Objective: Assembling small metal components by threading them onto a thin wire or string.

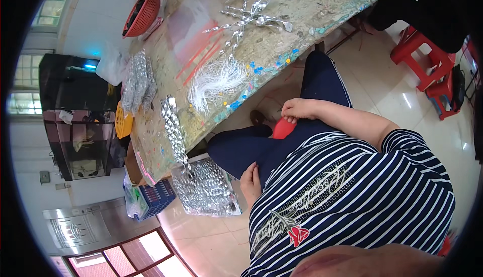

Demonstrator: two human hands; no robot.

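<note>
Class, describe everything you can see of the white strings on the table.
The white strings are many thin strands, thread-like in look, heaped loosely with curling ends. They lie on the stained table near its edge, beside red strips. The left hand and right hand are apart from them.

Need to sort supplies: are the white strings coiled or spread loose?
Spread loose: the white strings overlap in a wide tangle on the table.

A short-sleeved navy shirt (387, 191) is worn, striped white and decorated with lettering (316, 196) and a red flower (298, 235). Navy trousers (236, 153) are trimmed with white.
</note>
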